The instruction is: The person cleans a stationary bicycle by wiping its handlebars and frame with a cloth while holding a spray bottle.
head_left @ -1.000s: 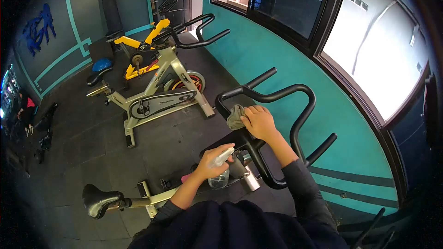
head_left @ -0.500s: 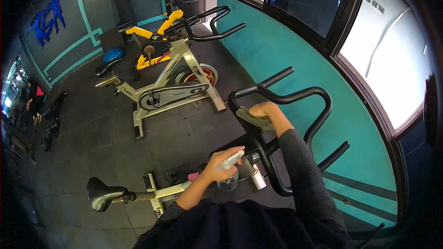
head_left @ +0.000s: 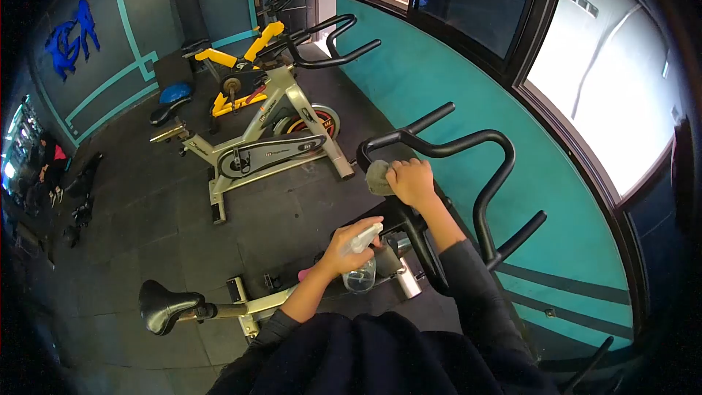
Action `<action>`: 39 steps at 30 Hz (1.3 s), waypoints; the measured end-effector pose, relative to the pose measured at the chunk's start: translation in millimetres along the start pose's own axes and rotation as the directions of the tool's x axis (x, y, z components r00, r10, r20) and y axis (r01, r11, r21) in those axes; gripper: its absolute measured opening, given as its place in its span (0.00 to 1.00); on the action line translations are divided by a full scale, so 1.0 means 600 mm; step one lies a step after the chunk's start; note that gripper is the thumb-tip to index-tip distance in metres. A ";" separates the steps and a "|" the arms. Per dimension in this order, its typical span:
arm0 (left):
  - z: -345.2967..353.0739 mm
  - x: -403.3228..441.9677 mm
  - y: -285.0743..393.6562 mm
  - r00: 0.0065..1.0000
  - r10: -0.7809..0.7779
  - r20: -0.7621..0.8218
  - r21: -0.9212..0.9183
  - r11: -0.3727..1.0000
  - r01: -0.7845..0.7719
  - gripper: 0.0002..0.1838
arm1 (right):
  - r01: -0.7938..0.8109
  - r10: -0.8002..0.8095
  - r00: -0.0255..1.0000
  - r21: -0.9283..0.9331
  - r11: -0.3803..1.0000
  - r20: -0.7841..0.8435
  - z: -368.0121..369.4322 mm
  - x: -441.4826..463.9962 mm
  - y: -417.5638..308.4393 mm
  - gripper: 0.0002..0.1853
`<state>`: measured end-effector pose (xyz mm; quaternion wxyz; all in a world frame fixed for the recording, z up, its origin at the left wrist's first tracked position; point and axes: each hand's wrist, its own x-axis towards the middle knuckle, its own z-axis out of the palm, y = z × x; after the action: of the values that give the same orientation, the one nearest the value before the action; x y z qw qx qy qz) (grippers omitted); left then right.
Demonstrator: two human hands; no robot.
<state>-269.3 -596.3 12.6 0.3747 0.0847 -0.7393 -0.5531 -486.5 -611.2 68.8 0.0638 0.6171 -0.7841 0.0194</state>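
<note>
My left hand (head_left: 342,250) is wrapped round the neck of a clear spray bottle (head_left: 360,278) with a white trigger head, held above the frame of the nearest exercise bike. My right hand (head_left: 412,183) grips a grey-green cloth (head_left: 378,178) against the near-left bar of the black handlebar (head_left: 491,175). Part of the cloth bulges out left of the fingers; the rest is hidden under the palm. The bike's black saddle (head_left: 167,309) is at the lower left.
A silver exercise bike (head_left: 270,150) stands beyond, with a yellow one (head_left: 238,58) behind it. The teal wall (head_left: 431,77) and its windows run along the right. A blue-topped dome (head_left: 175,93) lies on the dark floor at the back left.
My right hand has turned and drawn back slightly along the handlebar, bunching the cloth. My left hand with the spray bottle has risen a little. The view has shifted slightly.
</note>
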 end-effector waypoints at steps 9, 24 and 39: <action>0.001 -0.001 -0.004 1.000 0.000 0.011 -0.015 1.000 0.000 0.35 | 0.288 -0.170 0.791 0.112 0.951 -0.588 0.008 -0.083 0.017 0.12; -0.003 -0.005 -0.005 0.999 -0.014 0.032 0.076 0.997 0.012 0.35 | -0.089 0.033 0.819 0.070 0.994 0.573 -0.033 0.096 0.015 0.27; 0.006 0.000 -0.002 0.999 -0.009 -0.037 0.023 1.000 0.009 0.34 | 0.024 -0.028 0.999 0.077 0.997 0.044 -0.016 0.026 -0.003 0.24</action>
<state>-271.7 -594.1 11.0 0.3846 0.1024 -0.7382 -0.5447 -487.5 -625.9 80.2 0.0227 0.6295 -0.7759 0.0344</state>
